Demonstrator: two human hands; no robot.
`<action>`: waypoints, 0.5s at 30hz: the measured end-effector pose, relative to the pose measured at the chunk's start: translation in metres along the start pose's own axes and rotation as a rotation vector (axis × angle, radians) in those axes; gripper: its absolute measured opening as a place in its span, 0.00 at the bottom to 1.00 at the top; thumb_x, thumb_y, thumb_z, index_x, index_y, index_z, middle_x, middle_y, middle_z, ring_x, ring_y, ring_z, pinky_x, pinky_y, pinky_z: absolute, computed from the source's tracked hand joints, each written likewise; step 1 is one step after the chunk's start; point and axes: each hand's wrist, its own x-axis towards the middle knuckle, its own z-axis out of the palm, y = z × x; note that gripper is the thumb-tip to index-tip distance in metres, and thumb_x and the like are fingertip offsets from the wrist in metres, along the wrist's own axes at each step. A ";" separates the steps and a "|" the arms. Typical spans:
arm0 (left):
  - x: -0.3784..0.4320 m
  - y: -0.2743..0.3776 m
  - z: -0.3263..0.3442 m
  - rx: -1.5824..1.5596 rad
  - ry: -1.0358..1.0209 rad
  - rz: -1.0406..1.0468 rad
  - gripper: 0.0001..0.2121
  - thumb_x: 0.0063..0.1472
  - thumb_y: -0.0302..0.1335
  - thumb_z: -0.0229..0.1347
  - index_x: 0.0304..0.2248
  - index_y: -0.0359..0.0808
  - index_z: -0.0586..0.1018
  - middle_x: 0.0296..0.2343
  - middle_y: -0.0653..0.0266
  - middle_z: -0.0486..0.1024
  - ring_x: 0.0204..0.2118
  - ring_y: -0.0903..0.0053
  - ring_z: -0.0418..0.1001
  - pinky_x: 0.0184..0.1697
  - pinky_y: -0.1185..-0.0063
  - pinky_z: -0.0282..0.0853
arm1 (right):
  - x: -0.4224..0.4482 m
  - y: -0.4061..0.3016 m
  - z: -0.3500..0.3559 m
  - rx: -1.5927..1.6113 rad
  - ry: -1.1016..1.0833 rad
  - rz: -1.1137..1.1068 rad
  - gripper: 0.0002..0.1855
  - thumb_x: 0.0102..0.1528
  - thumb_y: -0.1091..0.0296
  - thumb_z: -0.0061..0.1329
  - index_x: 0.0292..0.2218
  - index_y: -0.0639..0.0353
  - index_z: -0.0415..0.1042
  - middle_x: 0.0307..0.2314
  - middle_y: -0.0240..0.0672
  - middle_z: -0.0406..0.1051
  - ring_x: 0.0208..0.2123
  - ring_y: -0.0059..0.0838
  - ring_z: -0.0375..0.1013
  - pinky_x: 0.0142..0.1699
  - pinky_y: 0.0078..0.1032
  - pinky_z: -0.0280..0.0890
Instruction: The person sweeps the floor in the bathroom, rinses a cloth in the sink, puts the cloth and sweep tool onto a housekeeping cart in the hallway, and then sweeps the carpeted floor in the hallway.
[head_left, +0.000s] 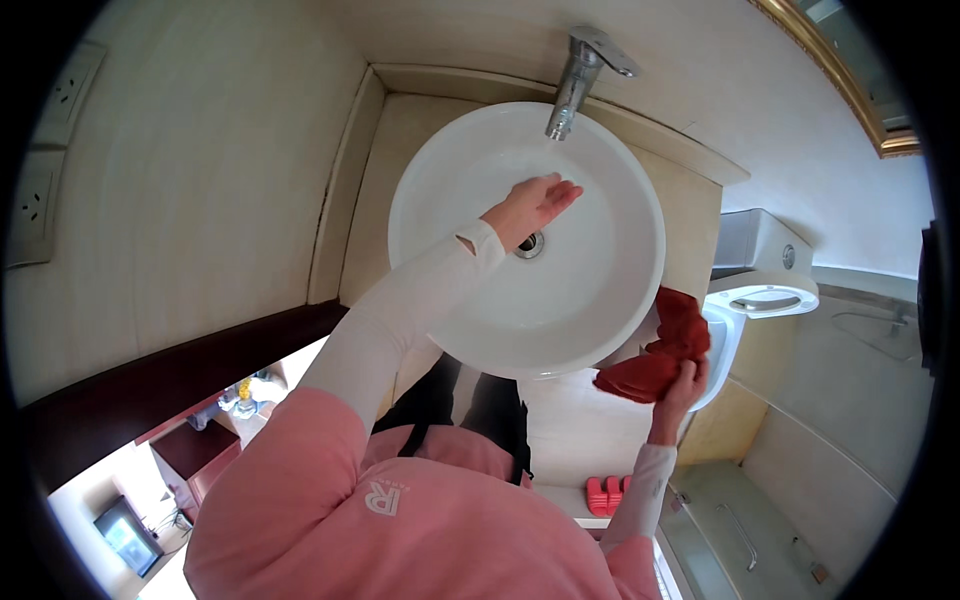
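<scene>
A round white vessel basin (577, 315) stands on the counter before me. Inside it, above the metal drain (529, 245), my left hand (534, 204) is held with its fingers loosely curled and nothing in it. A chrome single-lever faucet (576, 82) reaches over the far rim, its spout a little beyond my left fingertips. Whether water runs from it is hard to tell. At the basin's near right side, my right hand (681, 390) grips a bunched dark-red cloth (675, 337), which hangs next to the counter's edge.
To the right stands a white toilet (765, 292) with its seat raised. Behind it are a shower fitting and a glass panel (720, 525). Red slippers (606, 495) lie on the floor. A gold-framed mirror (832, 75) hangs at upper right; wall sockets (45, 195) are at left.
</scene>
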 end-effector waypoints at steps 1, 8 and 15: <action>-0.004 0.004 0.011 0.057 0.007 0.027 0.10 0.61 0.25 0.45 0.39 0.27 0.66 0.36 0.51 0.69 0.37 0.65 0.73 0.42 0.80 0.73 | -0.017 -0.034 0.007 0.207 -0.006 0.043 0.15 0.52 0.74 0.38 0.42 0.64 0.65 0.38 0.36 0.67 0.39 0.30 0.68 0.45 0.26 0.64; -0.078 0.059 -0.034 1.706 0.144 0.778 0.12 0.58 0.29 0.48 0.39 0.30 0.69 0.35 0.60 0.71 0.36 0.66 0.70 0.43 0.68 0.66 | -0.063 -0.141 0.128 0.611 -0.144 0.089 0.21 0.57 0.70 0.34 0.52 0.55 0.52 0.47 0.41 0.61 0.46 0.37 0.66 0.48 0.35 0.66; -0.118 0.078 -0.125 1.738 0.499 1.013 0.24 0.59 0.26 0.45 0.55 0.31 0.57 0.49 0.47 0.62 0.50 0.54 0.61 0.52 0.62 0.55 | 0.037 -0.031 0.268 0.749 -0.092 0.366 0.21 0.59 0.68 0.38 0.53 0.53 0.52 0.48 0.38 0.60 0.47 0.39 0.64 0.48 0.38 0.67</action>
